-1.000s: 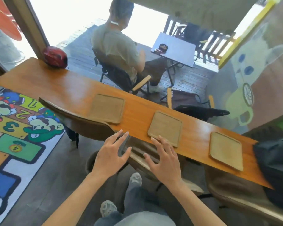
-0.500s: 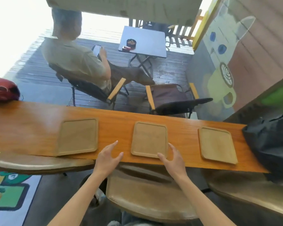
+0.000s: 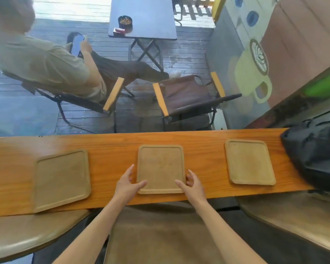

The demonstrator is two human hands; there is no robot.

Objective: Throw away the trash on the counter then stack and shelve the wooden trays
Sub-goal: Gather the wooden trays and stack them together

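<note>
Three wooden trays lie flat in a row, apart, on a long orange-brown counter [image 3: 198, 147]: left tray [image 3: 62, 178], middle tray [image 3: 160, 166], right tray [image 3: 249, 161]. Left hand [image 3: 127, 184] and right hand [image 3: 192, 184] grip the middle tray's near corners. A black bag [image 3: 316, 149] sits at the counter's right end.

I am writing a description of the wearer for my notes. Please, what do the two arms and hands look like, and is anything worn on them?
Both forearms are bare as far as the picture shows: no sleeves in view. The left hand and the right hand wear no gloves, and no watch, ring or bracelet is visible. The fingers are slim.
</note>
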